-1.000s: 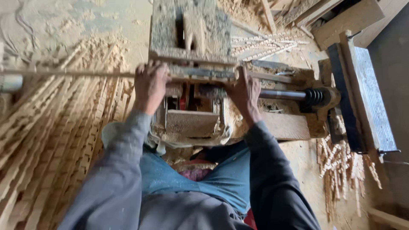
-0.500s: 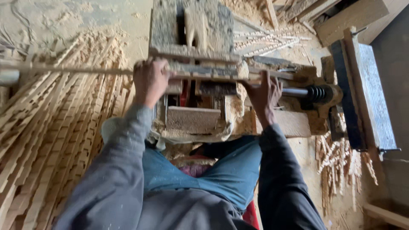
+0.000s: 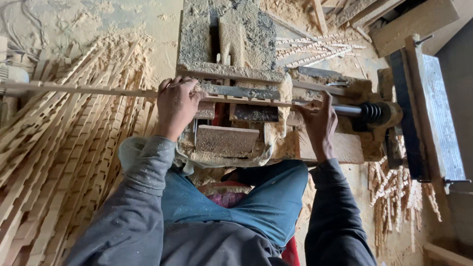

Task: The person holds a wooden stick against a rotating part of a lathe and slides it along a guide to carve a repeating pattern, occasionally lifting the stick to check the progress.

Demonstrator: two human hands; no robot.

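A long thin wooden strip (image 3: 88, 90) lies across a sawdust-covered cutting machine (image 3: 231, 44) in front of me. My left hand (image 3: 176, 104) grips the strip at the machine's left edge. My right hand (image 3: 318, 120) holds the strip's right end, next to a metal shaft with a black spring (image 3: 369, 112). The part of the strip between my hands shows cut notches. A wooden block (image 3: 226, 139) sits just below the strip.
A big pile of notched wooden strips (image 3: 54, 162) fans out on the floor at left. Short cut pieces (image 3: 399, 197) lie at right and more behind the machine (image 3: 320, 49). A blue-edged wooden frame (image 3: 423, 113) stands at right. My knees in blue trousers (image 3: 256, 202) sit below the machine.
My right hand has slid further right along the strip, toward the spring. The strip has shifted rightward through the machine. My left hand stayed near the left edge.
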